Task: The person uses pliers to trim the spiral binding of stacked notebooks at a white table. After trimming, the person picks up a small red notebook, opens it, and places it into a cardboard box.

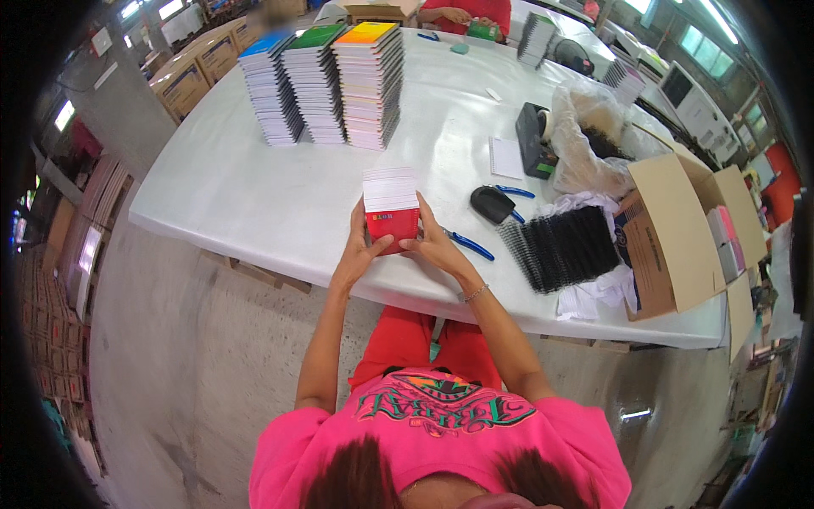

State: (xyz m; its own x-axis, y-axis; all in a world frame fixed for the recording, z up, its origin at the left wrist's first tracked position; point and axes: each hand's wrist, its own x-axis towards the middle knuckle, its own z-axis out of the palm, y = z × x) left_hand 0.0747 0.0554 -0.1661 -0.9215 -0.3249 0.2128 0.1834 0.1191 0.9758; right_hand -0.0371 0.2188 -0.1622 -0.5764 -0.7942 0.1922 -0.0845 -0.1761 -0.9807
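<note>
Near the front of the table, my left hand [365,245] and my right hand [434,246] grip a small red-covered notebook [393,222] from both sides, thumbs on its cover. Its white page edges fan out at the far end; whether it has a binding coil I cannot tell. Just right of my right hand lie blue-handled pliers [468,244]. Farther right is a pile of black spiral binding coils [572,248] on white paper. A second blue-handled tool [515,192] rests beside a rounded black object [492,205].
Tall notebook stacks with blue [270,89], green [314,85] and yellow [370,85] covers stand beyond my hands. At right are an open cardboard box [674,237], a plastic bag [585,140] and a black tape dispenser [536,140]. Across the table, a person [496,13] handles something green.
</note>
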